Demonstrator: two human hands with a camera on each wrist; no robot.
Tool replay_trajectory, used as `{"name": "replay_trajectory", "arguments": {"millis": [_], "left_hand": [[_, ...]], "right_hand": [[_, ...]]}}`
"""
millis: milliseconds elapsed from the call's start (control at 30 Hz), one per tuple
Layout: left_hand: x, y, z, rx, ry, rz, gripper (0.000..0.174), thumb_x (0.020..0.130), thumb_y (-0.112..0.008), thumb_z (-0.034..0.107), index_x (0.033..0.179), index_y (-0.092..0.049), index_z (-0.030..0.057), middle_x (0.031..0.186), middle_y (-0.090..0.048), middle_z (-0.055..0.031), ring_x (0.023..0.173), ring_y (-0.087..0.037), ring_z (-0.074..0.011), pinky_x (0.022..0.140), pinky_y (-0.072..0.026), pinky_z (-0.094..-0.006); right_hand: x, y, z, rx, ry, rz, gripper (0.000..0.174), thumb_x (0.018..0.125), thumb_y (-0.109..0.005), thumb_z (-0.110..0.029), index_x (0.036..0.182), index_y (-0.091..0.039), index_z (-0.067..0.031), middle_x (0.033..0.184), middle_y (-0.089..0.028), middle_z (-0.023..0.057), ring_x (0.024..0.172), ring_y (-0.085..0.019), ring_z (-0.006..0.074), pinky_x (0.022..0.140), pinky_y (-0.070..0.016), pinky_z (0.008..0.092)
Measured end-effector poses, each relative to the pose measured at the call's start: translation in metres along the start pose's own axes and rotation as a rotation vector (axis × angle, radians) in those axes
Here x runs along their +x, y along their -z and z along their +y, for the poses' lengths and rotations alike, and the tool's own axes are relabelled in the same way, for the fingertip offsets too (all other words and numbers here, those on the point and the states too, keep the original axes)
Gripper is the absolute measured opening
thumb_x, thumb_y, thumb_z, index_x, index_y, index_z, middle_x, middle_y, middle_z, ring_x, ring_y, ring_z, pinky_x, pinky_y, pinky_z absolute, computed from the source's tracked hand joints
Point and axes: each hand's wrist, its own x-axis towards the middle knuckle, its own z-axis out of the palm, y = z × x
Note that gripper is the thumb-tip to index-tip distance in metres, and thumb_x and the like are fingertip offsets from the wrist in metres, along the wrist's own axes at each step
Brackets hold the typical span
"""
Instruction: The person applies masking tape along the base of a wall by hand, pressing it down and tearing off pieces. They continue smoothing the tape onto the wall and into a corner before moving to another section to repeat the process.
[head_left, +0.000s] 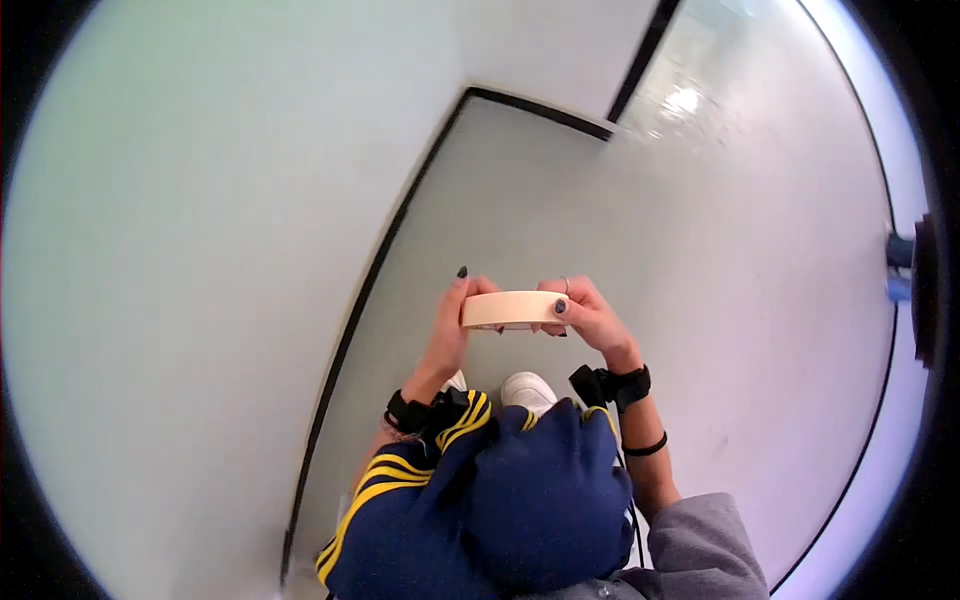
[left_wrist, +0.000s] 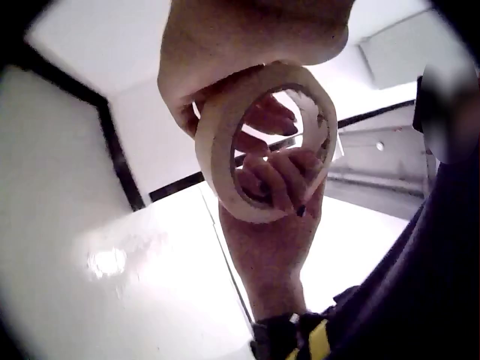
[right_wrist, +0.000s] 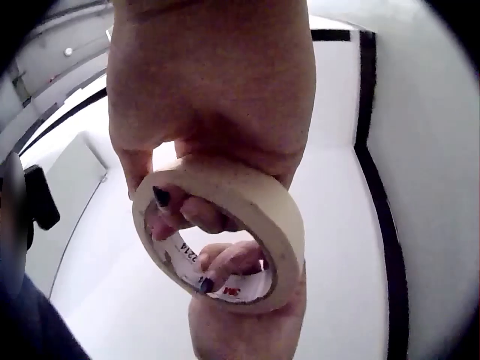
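A roll of cream masking tape (head_left: pixel 513 308) is held between both hands, well above the floor. My left hand (head_left: pixel 452 322) grips its left side, fingers curled into the core and the thumb pointing up along the edge. On the other side my right hand (head_left: pixel 592 316) grips the roll, its thumb pressed on the outer face and fingers hooked inside. The right wrist view shows printing on the white inner core of the tape roll (right_wrist: pixel 247 289). Fingertips of both hands reach into that hole, as the left wrist view of the roll (left_wrist: pixel 214 161) also shows.
Below lies a pale grey floor (head_left: pixel 700 400), bordered by black skirting (head_left: pixel 375 270) along a white wall (head_left: pixel 220 250). A white shoe (head_left: pixel 528 390) stands beneath the hands. Navy trousers with yellow stripes (head_left: pixel 550 500) fill the near side. Dark objects (head_left: pixel 922 290) stand at the far right edge.
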Motion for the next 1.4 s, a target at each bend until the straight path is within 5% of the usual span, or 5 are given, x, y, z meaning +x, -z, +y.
{"name": "replay_trajectory", "arguments": {"millis": [267, 667, 733, 1100, 1400], "left_hand": [[0.034, -0.027, 0.055, 0.329, 0.058, -0.439, 0.048, 0.098, -0.036, 0.037, 0.068, -0.057, 0.0050, 0.058, -0.050, -0.0002, 0.055, -0.046, -0.0093, 0.055, -0.0378, -0.0240], [0.040, 0.005, 0.036, -0.578, 0.526, -0.281, 0.037, 0.095, -0.043, 0.045, 0.091, -0.056, 0.0100, 0.082, -0.056, -0.0012, 0.085, -0.055, -0.0146, 0.083, -0.0428, -0.0340], [0.056, 0.028, 0.008, -1.148, 0.356, -0.981, 0.038, 0.093, -0.048, 0.045, 0.098, -0.054, 0.0084, 0.081, -0.052, -0.0010, 0.086, -0.053, -0.0153, 0.087, -0.0421, -0.0344], [0.041, 0.043, 0.118, -0.017, -0.005, -0.780, 0.075, 0.076, -0.065, -0.008, 0.141, -0.027, 0.0027, 0.125, -0.055, -0.0151, 0.109, -0.057, -0.0202, 0.098, -0.0421, -0.0343], [0.067, 0.052, 0.089, 0.267, -0.090, -0.552, 0.056, 0.077, -0.066, -0.002, 0.129, -0.046, 0.0000, 0.125, -0.056, -0.0124, 0.102, -0.058, -0.0152, 0.093, -0.0449, -0.0323]], "right_hand": [[-0.032, -0.034, -0.044, -0.401, -0.155, 0.552, 0.050, 0.094, -0.041, -0.045, 0.094, -0.062, 0.0000, 0.071, -0.058, 0.0027, 0.061, -0.048, 0.0119, 0.065, -0.0390, 0.0252], [0.025, -0.061, -0.069, 0.069, -0.180, 0.129, 0.075, 0.076, -0.062, -0.020, 0.137, -0.029, 0.0068, 0.091, -0.061, 0.0104, 0.086, -0.061, 0.0205, 0.079, -0.0450, 0.0292], [0.025, -0.048, -0.055, 0.140, -0.050, 0.181, 0.066, 0.076, -0.062, -0.021, 0.131, -0.036, 0.0070, 0.085, -0.058, 0.0064, 0.085, -0.056, 0.0175, 0.076, -0.0434, 0.0281], [0.115, -0.016, -0.067, -1.314, -0.030, 0.242, 0.031, 0.089, -0.056, -0.028, 0.093, -0.061, 0.0029, 0.086, -0.061, 0.0148, 0.076, -0.059, 0.0236, 0.066, -0.0464, 0.0353], [0.132, 0.009, -0.034, -0.513, -0.667, -0.136, 0.041, 0.097, -0.036, -0.038, 0.105, -0.063, -0.0081, 0.063, -0.062, 0.0051, 0.055, -0.059, 0.0127, 0.051, -0.0467, 0.0234]]}}
